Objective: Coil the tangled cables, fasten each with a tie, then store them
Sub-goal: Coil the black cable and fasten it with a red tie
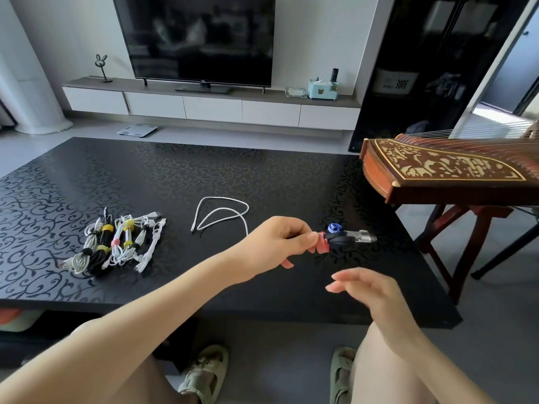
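Tied bundles [116, 246] sit at nine o'clock. Left grip [277, 243] pinches a black cable [339, 239] by its red tie [322, 244]. Right grip [370, 290] is spread and empty. White cable [224, 198] lies uncoiled.

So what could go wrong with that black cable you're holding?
The left hand pinches the black cable just at its red tie, and the right hand hovers apart, so the coil might slip and drop. The tie's end looks loose, so it could unwrap and the coil spring open. The white cable lies uncoiled on the table and could snag.
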